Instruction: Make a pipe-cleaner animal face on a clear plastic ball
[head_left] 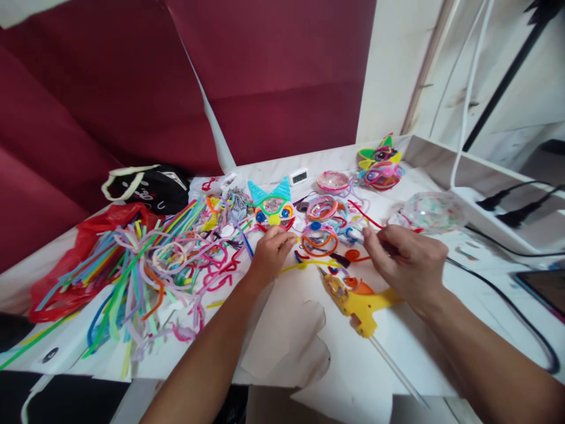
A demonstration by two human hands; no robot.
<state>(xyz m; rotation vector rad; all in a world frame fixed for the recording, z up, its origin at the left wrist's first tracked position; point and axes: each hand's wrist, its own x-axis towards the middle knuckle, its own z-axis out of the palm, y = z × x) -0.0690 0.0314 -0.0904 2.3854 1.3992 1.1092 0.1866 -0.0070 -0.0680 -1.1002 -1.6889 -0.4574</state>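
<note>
My left hand (274,250) is closed in a pinch in front of the cat-like craft face (272,206), which has blue ears and a yellow nose. What its fingers hold is too small to make out. A yellow pipe cleaner (309,264) lies just below it. My right hand (406,259) is closed, thumb against fingers. A red pipe cleaner (365,215) runs up to its fingertips; I cannot tell whether it is gripped or lies behind. Between my hands, the yellow hot glue gun (368,303) rests on white paper, a clear glue stick (397,368) jutting from its back.
Bundles of coloured pipe cleaners (128,265) and a red plastic bag (83,247) cover the left side. Clear domes (435,211), pipe-cleaner rings (320,240) and another craft face (382,162) stand behind. A power strip (481,203), black cable (507,303) and phone (542,288) sit right.
</note>
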